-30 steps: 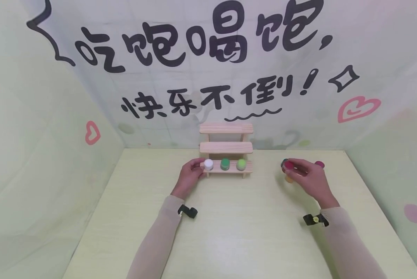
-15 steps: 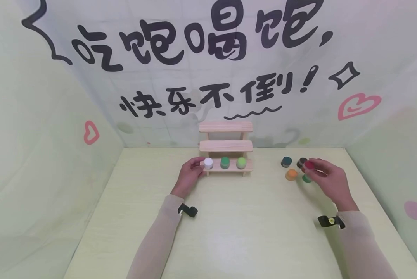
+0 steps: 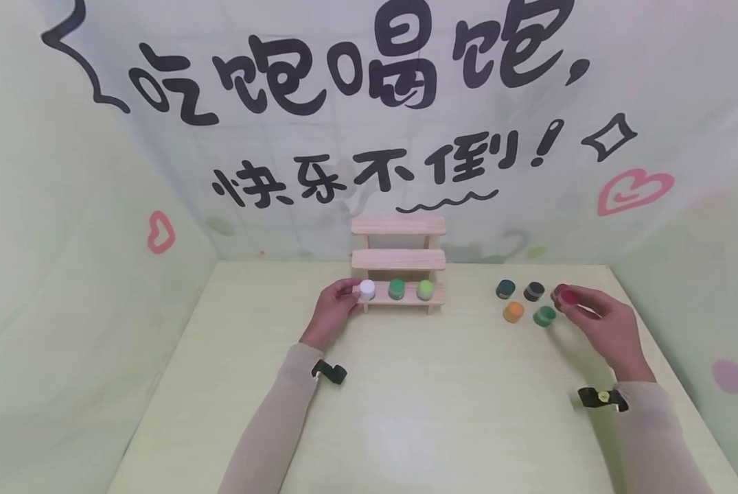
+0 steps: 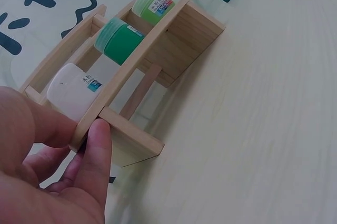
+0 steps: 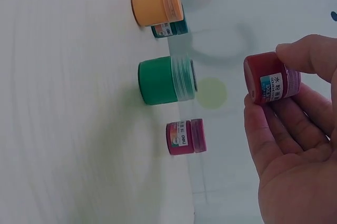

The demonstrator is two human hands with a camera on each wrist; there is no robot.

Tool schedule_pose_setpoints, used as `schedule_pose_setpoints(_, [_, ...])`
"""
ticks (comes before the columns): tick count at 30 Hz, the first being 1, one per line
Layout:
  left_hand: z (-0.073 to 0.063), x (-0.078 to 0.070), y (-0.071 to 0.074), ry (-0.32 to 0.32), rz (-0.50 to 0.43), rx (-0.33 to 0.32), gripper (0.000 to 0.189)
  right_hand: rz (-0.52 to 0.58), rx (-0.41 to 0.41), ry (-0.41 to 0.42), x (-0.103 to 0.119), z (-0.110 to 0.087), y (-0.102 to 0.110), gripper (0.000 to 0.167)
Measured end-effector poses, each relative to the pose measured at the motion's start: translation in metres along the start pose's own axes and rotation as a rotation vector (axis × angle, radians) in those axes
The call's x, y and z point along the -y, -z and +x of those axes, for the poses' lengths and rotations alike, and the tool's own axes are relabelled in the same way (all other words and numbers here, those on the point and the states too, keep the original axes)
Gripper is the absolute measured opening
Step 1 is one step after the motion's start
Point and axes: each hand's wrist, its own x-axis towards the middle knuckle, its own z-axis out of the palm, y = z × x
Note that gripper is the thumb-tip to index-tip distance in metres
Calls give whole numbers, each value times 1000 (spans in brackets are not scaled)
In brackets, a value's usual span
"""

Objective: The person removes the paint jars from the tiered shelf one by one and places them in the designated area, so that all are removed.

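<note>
The left hand (image 3: 330, 312) pinches one end of the wooden rack (image 3: 398, 259) at its lowest shelf (image 3: 381, 296), probably to steady it, while the right hand (image 3: 609, 331) grips a red paint jar (image 5: 267, 78) above the surface (image 3: 430, 405), apparently keeping it upright.

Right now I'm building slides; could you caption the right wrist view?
The right hand holds a red jar; green jar, magenta jar stand nearby.
</note>
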Motion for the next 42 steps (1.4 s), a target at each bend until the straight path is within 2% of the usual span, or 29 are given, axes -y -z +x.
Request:
schedule_pose_setpoints(10, [1,-4,2,3,9,-10,34,25,27,-37,-11,-4,17,57])
schedule_pose_setpoints(18, [1,-3,0,10,2,-14,34,32,33,-27,-27,-6,18,56])
schedule_pose_setpoints(31, [3,2,1,14,-18,-16,34,-114,86,-80,-50,-5,19,61])
schedule_pose_setpoints(42, [4,-2,0,10,-22,7,33,-148,123,-109,-55,-3,20,66])
